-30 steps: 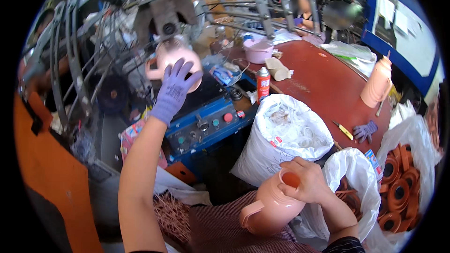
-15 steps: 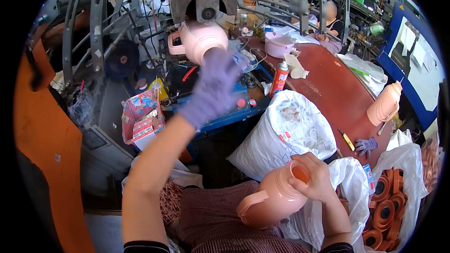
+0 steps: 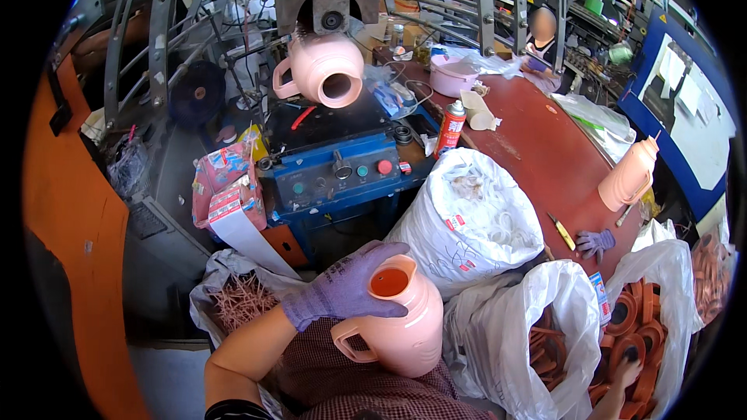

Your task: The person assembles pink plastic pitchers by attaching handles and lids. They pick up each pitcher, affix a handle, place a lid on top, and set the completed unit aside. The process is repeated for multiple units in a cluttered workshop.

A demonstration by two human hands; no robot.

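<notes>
A pink plastic thermos jug (image 3: 408, 327) with a side handle and orange inside leans in my lap, its mouth upward. My left hand (image 3: 350, 284), in a purple glove, is closed round its neck. At the lower right, my bare right hand (image 3: 625, 373) reaches into a clear plastic bag (image 3: 675, 288) of reddish-brown parts with round black centres (image 3: 622, 315). Its fingers are bent onto one of these parts and partly hidden. Ahead, a second pink jug (image 3: 325, 70) hangs sideways under a metal machine head (image 3: 333, 4), mouth toward me, touched by neither hand.
A blue control box (image 3: 334, 175) with buttons stands below the hanging jug. White sacks (image 3: 467, 225) crowd the right side. On the red table (image 3: 537, 148) are a spray can (image 3: 450, 128), another pink jug (image 3: 629, 175), a knife (image 3: 562, 232) and a purple glove (image 3: 595, 243). A person (image 3: 541, 43) sits beyond.
My left hand has come down from the hanging jug to the neck of the jug in my lap. My right hand has let that jug go and moved right into the bag of brown parts.
</notes>
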